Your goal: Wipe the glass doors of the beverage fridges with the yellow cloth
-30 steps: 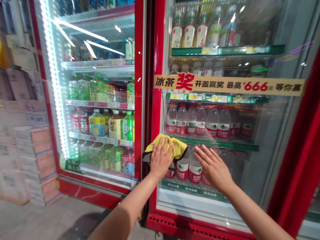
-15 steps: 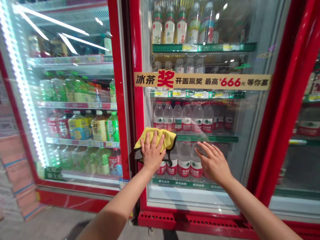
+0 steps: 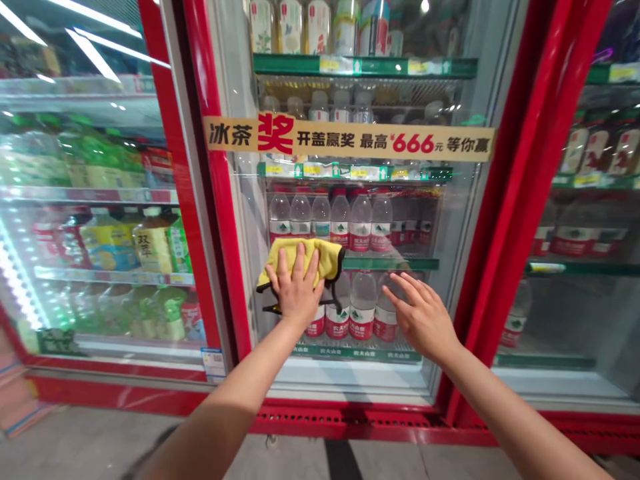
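My left hand point(image 3: 299, 288) lies with fingers spread over a yellow cloth point(image 3: 329, 257) with a dark edge, pressing it against the glass door point(image 3: 453, 220) of a red-framed drinks cooler. Dark-edged folds of the cloth hang below the palm. To the right, my right hand point(image 3: 423, 317) is raised, fingers extended and holding nothing, close to the same glass; whether it touches is unclear. Behind the door stand water bottles point(image 3: 361, 220) with red-and-white labels. Higher up, a beige banner point(image 3: 370, 140) with black and red lettering runs across the glass.
A second cooler point(image 3: 165, 133) with bottled drinks stands on the left, and another glass-fronted section point(image 3: 575, 320) is on the right. A red door frame point(image 3: 520, 200) separates it from the middle one. Pink boxes point(image 3: 15, 400) sit at the lower left on the grey floor point(image 3: 400, 460).
My left hand and the cloth have slid right across the glass, away from the door's left frame. My right hand has shifted right too. The camera view has turned right.
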The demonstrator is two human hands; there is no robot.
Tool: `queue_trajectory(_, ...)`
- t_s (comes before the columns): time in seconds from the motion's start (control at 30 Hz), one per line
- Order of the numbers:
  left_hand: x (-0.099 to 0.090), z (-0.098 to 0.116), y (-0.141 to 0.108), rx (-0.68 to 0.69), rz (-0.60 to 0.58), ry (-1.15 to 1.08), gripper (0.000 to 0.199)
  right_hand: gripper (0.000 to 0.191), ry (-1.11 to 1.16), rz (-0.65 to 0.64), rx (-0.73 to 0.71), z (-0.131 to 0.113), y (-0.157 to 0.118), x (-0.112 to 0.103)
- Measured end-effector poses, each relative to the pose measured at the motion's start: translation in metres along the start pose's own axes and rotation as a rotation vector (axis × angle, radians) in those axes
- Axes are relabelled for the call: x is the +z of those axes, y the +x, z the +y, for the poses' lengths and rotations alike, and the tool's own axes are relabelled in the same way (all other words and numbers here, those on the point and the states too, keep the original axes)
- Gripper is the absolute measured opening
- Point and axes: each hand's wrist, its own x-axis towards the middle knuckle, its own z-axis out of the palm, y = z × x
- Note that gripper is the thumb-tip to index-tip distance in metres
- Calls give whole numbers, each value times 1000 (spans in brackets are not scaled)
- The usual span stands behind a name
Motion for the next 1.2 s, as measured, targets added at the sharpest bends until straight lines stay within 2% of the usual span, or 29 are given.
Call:
queue_trajectory(0.07, 5, 27, 13, -24, 19, 7, 75, 47, 11, 19, 1, 5, 3, -1)
queue_trajectory(0.13, 12, 43, 8, 114, -30, 7, 73, 43, 29, 23, -39, 11, 3, 0)
queue_trajectory(0.23, 18, 36, -21, 431, -168, 3, 70, 34, 48, 12, -132, 26, -3, -1)
queue_trajectory(0.27, 17, 29, -30, 477, -207, 5, 72, 33, 48, 10, -161, 32, -6, -1)
queue_trajectory(0.33, 14, 20, -34, 468, -240, 6, 77, 32, 45, 3, -208, 47, -11, -3)
queue_trajectory(0.4, 9, 27, -19, 345, -225, 13, 80, 31, 45, -6, -239, 62, -14, -4)
queue_trajectory(0.5, 9, 68, 20, 108, -148, 27, 82, 30, 50, -12, -276, 81, -16, -6)
queue_trajectory(0.57, 12, 98, 35, 76, -108, 30, 83, 29, 56, -9, -308, 91, -17, -6)
queue_trajectory(0.6, 14, 108, 36, 124, -101, 29, 83, 28, 62, -10, -328, 95, -17, -6)
queue_trajectory(0.67, 18, 117, 29, 343, -125, 11, 79, 23, 81, -27, -378, 104, -18, -9)
queue_trajectory(0.7, 19, 117, 24, 464, -150, 2, 77, 20, 91, -39, -406, 110, -19, -11)
queue_trajectory(0.77, 18, 113, 20, 585, -190, 10, 78, 18, 102, -60, -466, 121, -18, -18)
queue_trajectory(0.8, 17, 112, 24, 589, -205, 22, 79, 19, 100, -68, -489, 126, -17, -22)
queue_trajectory(0.87, 13, 118, 40, 498, -221, 47, 82, 22, 90, -76, -510, 137, -16, -28)
queue_trajectory(0.93, 12, 131, 60, 381, -220, 64, 82, 25, 83, -77, -513, 145, -16, -33)
queue_trajectory(1.0, 12, 142, 70, 361, -211, 71, 78, 26, 79, -74, -520, 150, -19, -34)
queue_trajectory(1.2, 16, 137, 43, 717, -224, 61, 66, 25, 115, -51, -586, 166, -34, -40)
